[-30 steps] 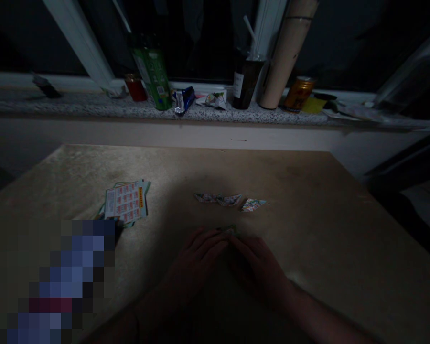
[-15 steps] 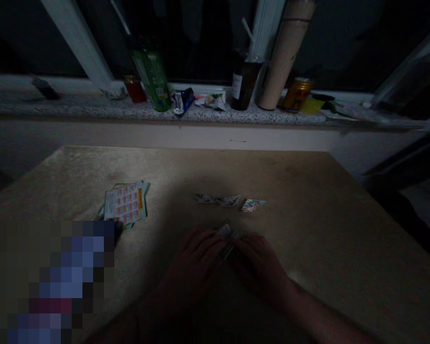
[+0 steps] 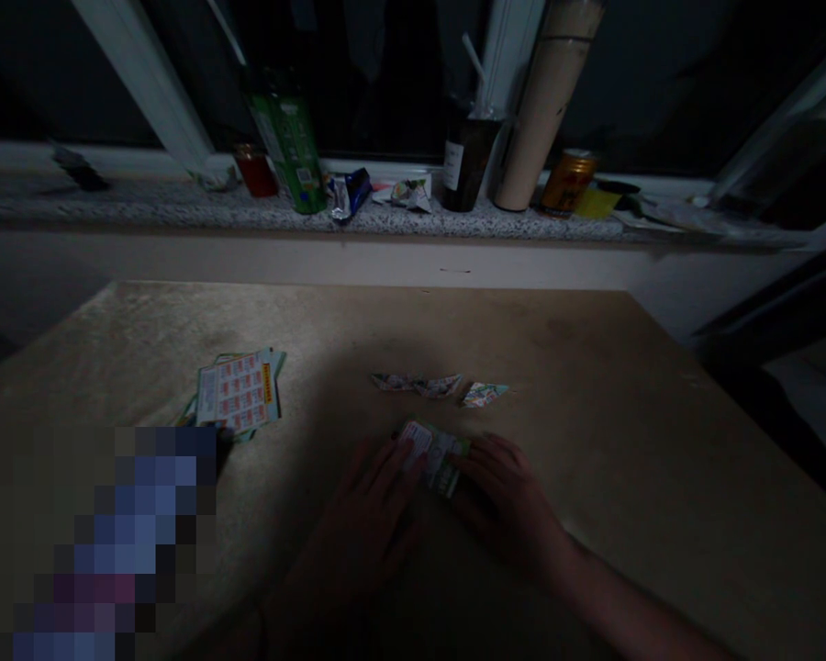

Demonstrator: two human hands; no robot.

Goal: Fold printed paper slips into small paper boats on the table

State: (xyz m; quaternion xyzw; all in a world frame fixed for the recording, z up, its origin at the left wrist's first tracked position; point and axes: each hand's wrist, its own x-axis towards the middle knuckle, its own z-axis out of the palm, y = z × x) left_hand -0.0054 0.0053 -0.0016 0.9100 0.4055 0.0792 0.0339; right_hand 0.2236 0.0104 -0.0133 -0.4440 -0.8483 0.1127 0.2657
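Observation:
A small green and white printed paper slip (image 3: pixel 440 464) lies on the table between my hands, spread out with a crease across it. The fingers of my left hand (image 3: pixel 372 509) are stretched out flat over its left part. At the right edge, my right hand (image 3: pixel 506 487) grips the slip with bent fingers; its thumb is hard to see in the dark. Just beyond lie a long folded paper piece (image 3: pixel 417 384) and a smaller folded paper piece (image 3: pixel 485 395), side by side and apart from both hands.
A stack of printed slips (image 3: pixel 238 395) lies on the table at left, beside a pixelated area. Along the windowsill (image 3: pixel 378 220) stand a green can (image 3: pixel 295 151), a dark cup with a straw (image 3: pixel 464 165), a tall beige cylinder (image 3: pixel 547 110) and a golden can (image 3: pixel 568 184).
The slip was narrow and mostly covered by my fingers; now it is opened out wider. My hands have moved slightly apart. The folded pieces stay where they were.

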